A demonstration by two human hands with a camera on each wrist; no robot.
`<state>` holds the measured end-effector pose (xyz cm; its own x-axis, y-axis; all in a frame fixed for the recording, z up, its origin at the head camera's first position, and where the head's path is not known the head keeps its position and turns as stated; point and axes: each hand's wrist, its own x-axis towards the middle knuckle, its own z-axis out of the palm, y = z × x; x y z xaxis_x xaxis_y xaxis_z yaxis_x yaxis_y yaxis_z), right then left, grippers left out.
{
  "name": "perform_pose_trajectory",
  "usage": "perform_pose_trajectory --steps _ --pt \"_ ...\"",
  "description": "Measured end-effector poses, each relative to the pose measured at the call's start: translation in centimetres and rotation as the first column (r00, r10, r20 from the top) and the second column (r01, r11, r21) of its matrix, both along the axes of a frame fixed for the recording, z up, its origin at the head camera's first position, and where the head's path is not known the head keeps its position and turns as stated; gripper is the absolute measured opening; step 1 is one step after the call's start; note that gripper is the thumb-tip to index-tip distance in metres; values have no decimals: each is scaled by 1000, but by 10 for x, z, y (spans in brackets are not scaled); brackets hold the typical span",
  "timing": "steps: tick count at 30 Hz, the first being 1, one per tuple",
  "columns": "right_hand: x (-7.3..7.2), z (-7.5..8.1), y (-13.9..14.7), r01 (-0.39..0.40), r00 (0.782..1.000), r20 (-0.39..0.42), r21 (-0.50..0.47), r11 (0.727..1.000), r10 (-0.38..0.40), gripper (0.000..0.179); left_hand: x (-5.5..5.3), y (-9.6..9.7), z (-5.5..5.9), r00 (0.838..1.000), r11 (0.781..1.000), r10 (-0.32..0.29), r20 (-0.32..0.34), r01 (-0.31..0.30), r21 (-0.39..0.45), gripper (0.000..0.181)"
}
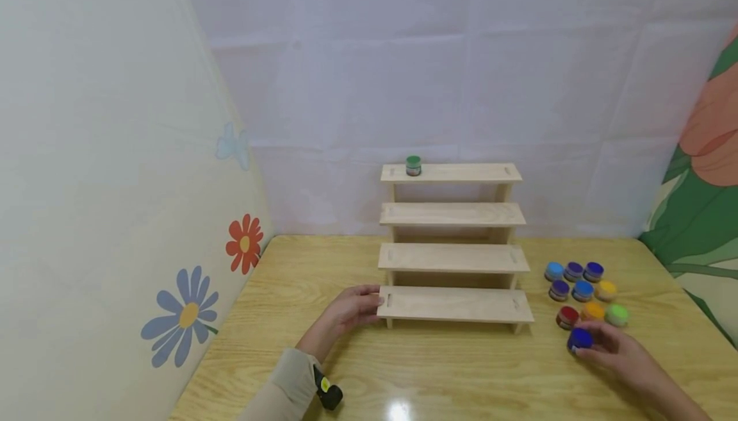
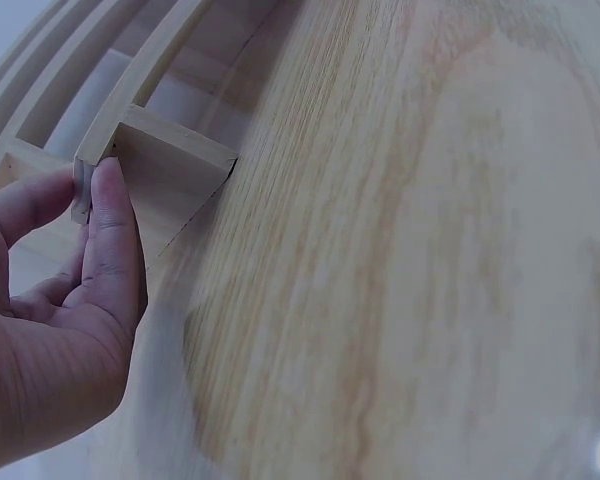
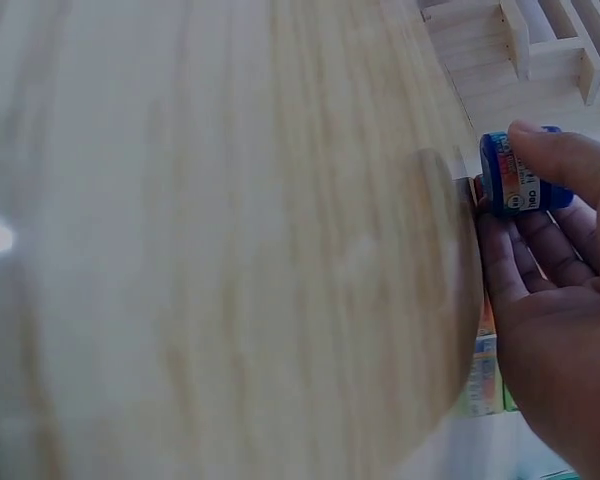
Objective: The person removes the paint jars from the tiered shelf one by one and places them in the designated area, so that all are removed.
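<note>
A light wooden stepped rack (image 1: 455, 304) with several tiers stands on the table. My left hand (image 1: 352, 309) pinches the left end of its lowest board between thumb and fingers, which the left wrist view shows close up. Held in my right hand (image 1: 619, 352) is a small dark blue paint jar (image 1: 579, 340), gripped between thumb and fingers; its printed label (image 3: 520, 180) shows in the right wrist view. Just beyond that hand sit a dark red jar (image 1: 567, 317), an orange jar (image 1: 592, 311) and a light green jar (image 1: 617, 314). One green-lidded jar (image 1: 413, 166) stands on the top tier, toward the left.
Behind the red and orange jars are several more in blue, purple and yellow, such as a light blue jar (image 1: 554, 271) and a yellow jar (image 1: 606, 290). A white cloth (image 1: 357, 88) hangs behind the table (image 1: 323, 261). Flower-printed panels flank both sides.
</note>
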<state>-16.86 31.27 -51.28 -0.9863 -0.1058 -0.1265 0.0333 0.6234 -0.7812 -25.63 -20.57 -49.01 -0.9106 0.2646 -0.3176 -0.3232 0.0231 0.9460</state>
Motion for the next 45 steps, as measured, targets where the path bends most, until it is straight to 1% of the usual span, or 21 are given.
perform_pose_trajectory --steps 3,12,15,19,20,23,25,29,32,35,39,42,44,45 --pt "-1 0 -1 -3 1000 0 -6 1000 3 51 0 0 0 1000 1000 -2 -3 2 -3 59" --pt "1 1 -5 -61 996 -65 -21 998 60 43 0 0 0 1000 1000 -2 -7 2 -3 59" --pt "2 1 -6 -79 995 -70 -25 997 77 42 0 0 0 1000 1000 0 -3 0 -6 59" --pt "1 1 -7 -78 995 -60 -26 997 77 43 0 0 1 1000 1000 7 9 -7 -9 59" --pt "1 2 -7 -88 994 -63 -23 996 87 43 0 0 1 1000 1000 8 10 -7 -9 59" --pt "0 6 -6 -83 995 -56 -1 997 83 45 1 0 2 1000 1000 2 5 -2 -6 59" --pt "-1 9 -6 -96 993 -72 7 995 97 45 1 0 2 1000 1000 -2 1 2 -5 60" --pt "-3 22 -6 -88 988 -125 -8 996 87 42 1 0 1 1000 1000 -1 0 1 -13 60" --pt "-8 35 -9 -99 978 -187 -32 995 91 38 0 0 1 1000 1000 3 4 -3 -20 59" --pt "-15 49 -14 -133 969 -216 -58 989 118 39 1 0 3 1000 1000 5 2 -5 -21 59" --pt "-29 70 -22 -177 943 -297 -67 982 150 37 1 0 3 1000 1000 5 0 -5 -22 59" --pt "-39 85 -31 -210 915 -365 -74 975 170 35 1 0 1 1000 1000 6 2 -6 -22 59" --pt "-46 96 -38 -231 900 -394 -64 971 188 36 1 0 1 1000 1000 10 7 -10 -22 59" --pt "-49 102 -41 -235 895 -401 -58 970 193 36 1 1 1 1000 1000 9 4 -9 -20 58"
